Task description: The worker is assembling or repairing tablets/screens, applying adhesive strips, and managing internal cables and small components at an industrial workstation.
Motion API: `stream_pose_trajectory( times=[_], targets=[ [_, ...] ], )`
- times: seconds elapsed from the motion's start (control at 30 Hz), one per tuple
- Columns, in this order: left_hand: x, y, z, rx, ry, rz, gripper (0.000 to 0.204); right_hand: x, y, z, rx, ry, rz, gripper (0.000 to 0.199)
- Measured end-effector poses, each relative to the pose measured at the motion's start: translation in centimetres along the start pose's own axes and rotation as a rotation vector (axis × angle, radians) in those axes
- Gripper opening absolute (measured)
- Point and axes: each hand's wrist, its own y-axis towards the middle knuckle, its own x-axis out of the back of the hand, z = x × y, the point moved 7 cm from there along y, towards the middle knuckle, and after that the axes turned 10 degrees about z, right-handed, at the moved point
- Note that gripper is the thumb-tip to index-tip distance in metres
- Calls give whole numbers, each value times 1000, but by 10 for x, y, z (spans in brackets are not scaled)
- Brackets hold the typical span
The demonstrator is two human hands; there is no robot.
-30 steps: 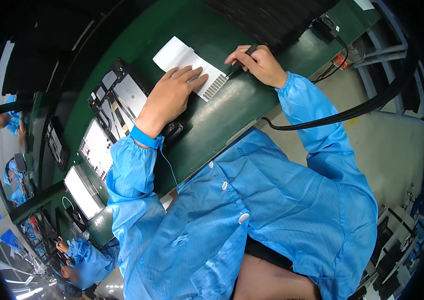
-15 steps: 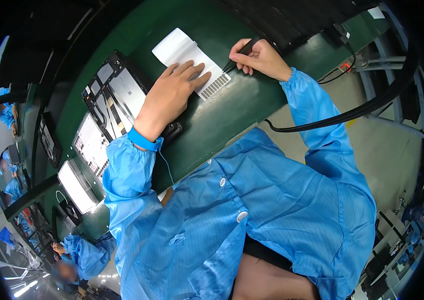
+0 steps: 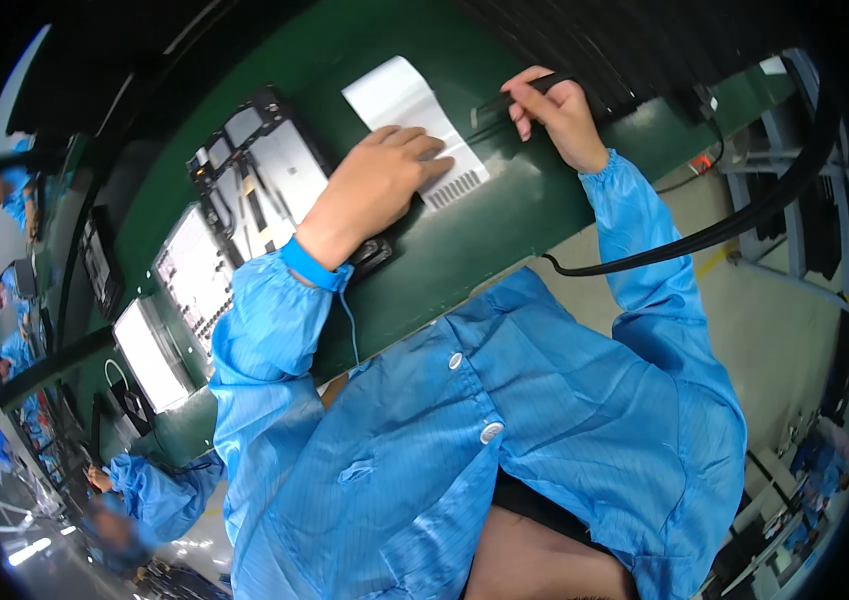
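A white sheet of labels (image 3: 407,108) lies on the green conveyor belt (image 3: 505,230). My left hand (image 3: 375,185) rests flat on its near end, fingers spread over the printed strip. My right hand (image 3: 557,108) is closed around a dark pen-like tool (image 3: 507,100) whose tip sits at the sheet's right edge. A black-framed open device (image 3: 263,165) with a pale inner panel lies just left of my left hand. Both my arms wear blue sleeves.
More open devices with pale panels (image 3: 195,275) (image 3: 150,355) follow down the belt to the left. A black cable (image 3: 735,225) runs past my right elbow. Another person in blue (image 3: 150,490) works at the lower left, and others stand at the far left.
The view has shifted, so the sheet and both hands sit higher in the picture. My right hand with the tool has moved away from the left hand toward the sheet's far edge.
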Motion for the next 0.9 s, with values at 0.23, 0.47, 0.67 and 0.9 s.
stream_pose_trajectory(
  times=[0.23, 0.47, 0.67, 0.9],
  targets=[
    [82, -42, -19, 45, -172, -308, 38, -52, 78, 53, 111, -15, 39, 34],
    [86, -144, 86, 456, -297, -609, 22, -146, 183, 37, 104, -263, 231, 43],
    [55, -144, 119, 462, -312, -774, 20, -156, 206, -2, 12, -272, 217, 45],
    [52, -144, 115, 453, -252, -746, 18, -158, 202, -5, 31, -298, 167, 41]
  ],
)
